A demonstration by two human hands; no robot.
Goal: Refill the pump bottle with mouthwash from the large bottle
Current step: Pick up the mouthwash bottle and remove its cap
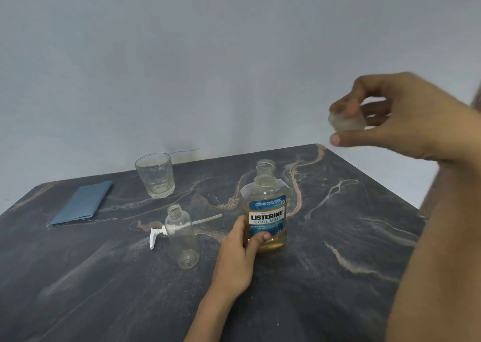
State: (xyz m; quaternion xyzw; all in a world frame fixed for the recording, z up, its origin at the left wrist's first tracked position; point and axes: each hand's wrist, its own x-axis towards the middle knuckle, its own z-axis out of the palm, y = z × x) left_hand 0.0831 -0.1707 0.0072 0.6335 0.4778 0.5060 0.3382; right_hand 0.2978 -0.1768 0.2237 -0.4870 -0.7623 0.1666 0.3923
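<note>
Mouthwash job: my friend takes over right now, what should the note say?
Left hand grips the large mouthwash bottle, upright on the table, its mouth open.
Right hand holds the clear cap up in the air.
Small pump bottle stands open and looks empty; its white pump lies behind it.
Done: both bottles opened.
Left: set the cap down, pour mouthwash into the small bottle, screw pump and cap back on.

Dark worktop (338, 276) — smooth, veined, stone-look; clear glossy plastic on the large bottle (265, 206) and pump bottle (182, 235); glass tumbler (154, 175) at eleven o'clock — matt blue cloth (82, 203) beside it.
</note>
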